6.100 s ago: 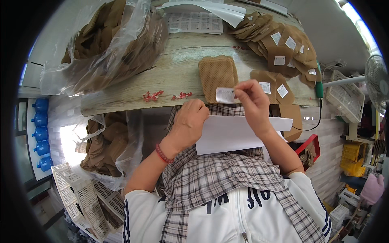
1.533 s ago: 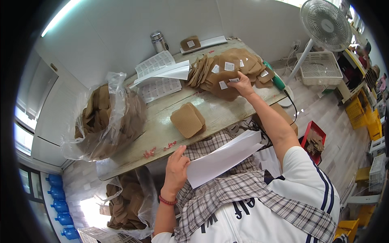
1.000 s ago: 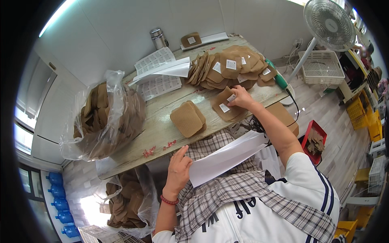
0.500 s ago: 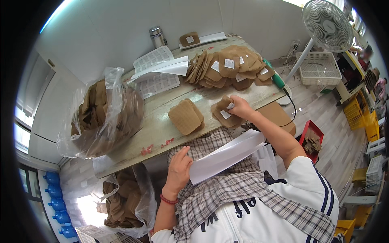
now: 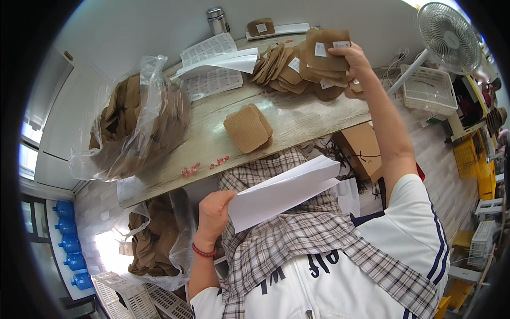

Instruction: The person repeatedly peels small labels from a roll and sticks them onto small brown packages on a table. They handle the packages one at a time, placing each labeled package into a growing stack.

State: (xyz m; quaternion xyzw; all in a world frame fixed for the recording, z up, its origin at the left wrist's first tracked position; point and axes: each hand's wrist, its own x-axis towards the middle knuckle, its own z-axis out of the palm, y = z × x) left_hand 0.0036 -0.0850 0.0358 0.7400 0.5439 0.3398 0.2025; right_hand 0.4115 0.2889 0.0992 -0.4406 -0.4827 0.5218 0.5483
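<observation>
My right hand (image 5: 355,59) reaches to the far right of the table. Its thumb and fingers pinch the edge of rounded, textured brown pads (image 5: 328,65) with white labels, over a heap of similar brown pads (image 5: 287,66). My left hand (image 5: 214,213) is closed on the left end of folded white paper sheets (image 5: 281,196), which lie across my lap on a plaid apron. On the table in front of me sits a short stack of brown pads (image 5: 245,129), no label showing on top.
On the left of the table (image 5: 207,141) stands a clear bag (image 5: 141,127) full of brown pads; another bag (image 5: 159,239) is below. Printed sheets (image 5: 218,82) and a metal flask (image 5: 218,21) lie toward the back. A fan (image 5: 449,40) and white crate (image 5: 429,90) stand right.
My right hand has carried the labelled pads from the table's near edge up to the far heap. My left hand, loose beside the white paper before, now grips its end. The view has shifted slightly.
</observation>
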